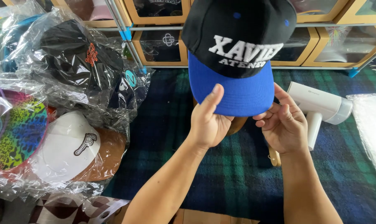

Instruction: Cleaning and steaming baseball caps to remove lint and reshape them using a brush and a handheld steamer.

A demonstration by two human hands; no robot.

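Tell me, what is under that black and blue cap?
Under the cap, both hands, left hand and right hand, grip its brim. A brown piece peeks out below; the rest is covered.

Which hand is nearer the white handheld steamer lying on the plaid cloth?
Right. The right hand grips the cap's blue brim just beside the steamer; the left hand holds the brim's other side, farther away.

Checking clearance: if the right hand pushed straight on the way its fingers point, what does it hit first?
The right hand points up and left, fingertips already at the cap's blue brim. It would meet the brim first, probably its underside; depth is unclear.
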